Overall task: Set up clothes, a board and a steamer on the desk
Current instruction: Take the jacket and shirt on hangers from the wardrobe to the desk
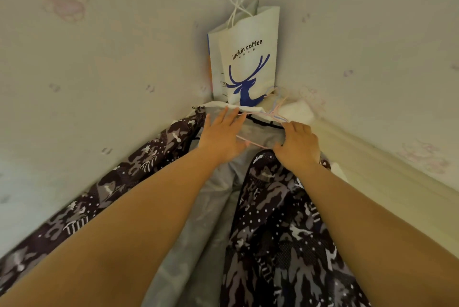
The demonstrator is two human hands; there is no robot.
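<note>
A dark camouflage-print jacket [280, 227] with a pale grey lining [211, 207] lies spread open, running from the bottom of the view up into the wall corner. My left hand [222, 134] rests flat on the lining near the collar, fingers spread. My right hand [299, 145] has its fingers curled over the garment's edge beside a thin pink hanger [270, 114] that lies at the collar. No board or steamer is in view.
A white Luckin Coffee paper bag [246, 58] with a blue deer stands upright in the corner just behind the collar. Pale patterned walls [99, 58] close in left and right. A cream ledge [372, 165] runs along the right wall.
</note>
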